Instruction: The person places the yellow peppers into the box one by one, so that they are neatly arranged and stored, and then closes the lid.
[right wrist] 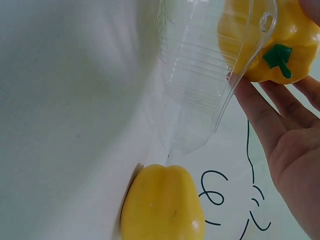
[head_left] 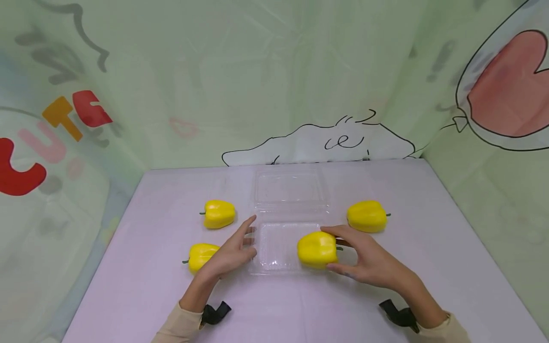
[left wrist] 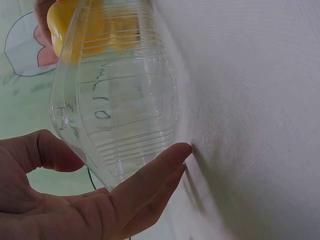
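Observation:
A clear plastic clamshell box lies unfolded on the table, its lid laid back behind the base. My right hand grips a yellow bell pepper between thumb and fingers, over the right part of the base. In the right wrist view that pepper shows its green stem, partly behind the box's clear wall. My left hand is at the base's left side with fingers extended. Seen from the left wrist, its fingers lie along the box wall and its thumb is near the rim.
Two yellow bell peppers stand on the left, one farther back and one nearer, partly behind my left hand. Another pepper lies at the right, beyond my right hand. Printed fabric walls enclose the pale table.

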`<state>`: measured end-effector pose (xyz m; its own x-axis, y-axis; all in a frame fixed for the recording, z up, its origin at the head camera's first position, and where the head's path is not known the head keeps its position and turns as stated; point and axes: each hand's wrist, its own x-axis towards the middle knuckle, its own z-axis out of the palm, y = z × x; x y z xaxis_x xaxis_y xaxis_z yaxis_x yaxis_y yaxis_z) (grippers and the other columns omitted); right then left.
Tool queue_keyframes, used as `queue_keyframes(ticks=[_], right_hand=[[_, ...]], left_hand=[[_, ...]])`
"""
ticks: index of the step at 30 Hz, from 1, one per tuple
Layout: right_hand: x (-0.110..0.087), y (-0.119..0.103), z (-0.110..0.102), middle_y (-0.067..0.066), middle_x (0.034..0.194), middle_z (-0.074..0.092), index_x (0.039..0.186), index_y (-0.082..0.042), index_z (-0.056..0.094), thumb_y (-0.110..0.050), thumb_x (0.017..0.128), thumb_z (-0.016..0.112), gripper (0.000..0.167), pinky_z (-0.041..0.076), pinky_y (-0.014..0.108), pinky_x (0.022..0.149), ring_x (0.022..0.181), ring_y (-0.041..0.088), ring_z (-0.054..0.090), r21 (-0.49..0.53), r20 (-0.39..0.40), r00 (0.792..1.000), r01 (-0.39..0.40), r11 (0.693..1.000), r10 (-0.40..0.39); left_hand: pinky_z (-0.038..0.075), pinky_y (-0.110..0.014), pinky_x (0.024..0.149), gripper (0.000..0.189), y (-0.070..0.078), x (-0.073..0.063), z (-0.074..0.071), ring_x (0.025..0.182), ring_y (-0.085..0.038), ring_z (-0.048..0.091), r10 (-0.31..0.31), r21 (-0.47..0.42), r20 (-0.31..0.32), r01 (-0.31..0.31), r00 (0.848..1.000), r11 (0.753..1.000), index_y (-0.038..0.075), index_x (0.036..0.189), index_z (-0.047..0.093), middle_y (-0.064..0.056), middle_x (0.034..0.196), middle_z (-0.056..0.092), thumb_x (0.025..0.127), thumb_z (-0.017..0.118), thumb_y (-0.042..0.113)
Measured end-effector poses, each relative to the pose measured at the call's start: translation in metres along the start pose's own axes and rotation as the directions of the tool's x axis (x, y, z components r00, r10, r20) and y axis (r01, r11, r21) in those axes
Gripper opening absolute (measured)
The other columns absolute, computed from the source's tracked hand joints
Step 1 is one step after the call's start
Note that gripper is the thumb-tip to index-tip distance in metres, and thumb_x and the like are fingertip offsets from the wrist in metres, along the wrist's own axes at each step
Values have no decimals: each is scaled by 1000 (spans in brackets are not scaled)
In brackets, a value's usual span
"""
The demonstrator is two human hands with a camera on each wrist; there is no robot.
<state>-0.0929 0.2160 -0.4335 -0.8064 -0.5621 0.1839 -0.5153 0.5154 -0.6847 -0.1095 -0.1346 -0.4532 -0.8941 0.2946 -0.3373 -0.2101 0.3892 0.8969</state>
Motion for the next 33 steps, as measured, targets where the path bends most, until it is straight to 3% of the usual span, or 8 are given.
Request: queue_keyframes(ticks=[14, 19, 24, 33], right_hand=[[5, -4, 2, 1, 145, 65, 151, -12, 55, -21, 84, 91, 77, 61, 31, 101, 126, 19, 67, -63, 21, 1000, -3, 998, 4], [6, -6, 4, 2, 146, 65, 152, -11, 55, -21, 84, 91, 77, 61, 38, 101, 124, 19, 68, -115, 34, 999, -13, 993, 17], [8, -8, 6, 1, 147, 64, 153, -12, 54, -24, 85, 90, 78, 60, 42, 103, 122, 18, 69, -181, 58, 997, -42, 983, 53], [12, -13, 8, 6, 153, 61, 156, -12, 51, -32, 88, 87, 79, 54, 50, 111, 135, 27, 64, -272, 117, 983, -109, 956, 145]], left_hand=[[45, -68, 115, 92, -1, 2, 0, 151, -49, 43, 0, 11, 2, 0, 1000, 1000, 25, 171, 19, -21, 171, 32, 92, 59, 1], [46, -68, 115, 92, -1, 2, 0, 152, -49, 43, 0, 7, 3, 0, 1000, 1000, 25, 171, 19, -21, 171, 32, 92, 60, 2], [45, -69, 116, 92, -1, 2, 0, 152, -49, 43, 2, 15, 6, -2, 1000, 1000, 26, 171, 19, -20, 171, 33, 92, 60, 2], [45, -68, 116, 92, 0, 1, -1, 153, -49, 41, 0, 18, 9, 0, 1000, 1000, 26, 171, 18, -22, 172, 31, 92, 58, 2]])
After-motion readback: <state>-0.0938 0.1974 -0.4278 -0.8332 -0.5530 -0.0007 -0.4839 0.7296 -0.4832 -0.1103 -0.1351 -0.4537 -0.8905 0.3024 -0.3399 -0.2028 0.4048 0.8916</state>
